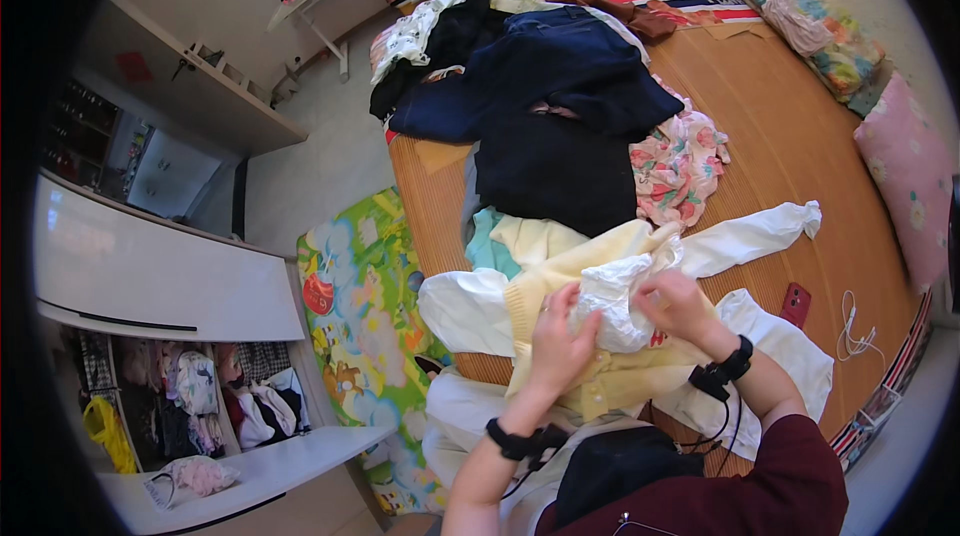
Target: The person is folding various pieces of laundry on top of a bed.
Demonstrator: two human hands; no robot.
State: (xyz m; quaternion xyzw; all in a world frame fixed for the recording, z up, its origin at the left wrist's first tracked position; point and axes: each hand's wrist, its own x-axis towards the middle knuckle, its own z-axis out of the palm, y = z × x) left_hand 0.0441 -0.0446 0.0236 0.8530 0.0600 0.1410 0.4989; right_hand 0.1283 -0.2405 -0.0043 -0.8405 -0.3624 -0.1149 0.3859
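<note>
A crumpled white garment (611,296) lies bunched between my two hands, over a pale yellow knitted cardigan (555,262). My left hand (561,341) touches its left side, with thumb and fingers spread apart. At its right side is my right hand (679,307), fingers curled; whether they pinch the cloth I cannot tell. Around the cardigan spread white sleeves, one reaching right (750,239) and another puffed out on the left (465,307). White cloth (780,356) also lies at the right. Buttons show on the cardigan near my wrists.
Dark blue jeans (577,55), black clothing (555,176) and a floral garment (675,168) are heaped on the bed mat (810,123). A red phone (796,305) and white cable (855,333) lie right. An open wardrobe (172,311) stands left, beside a colourful floor mat (360,296).
</note>
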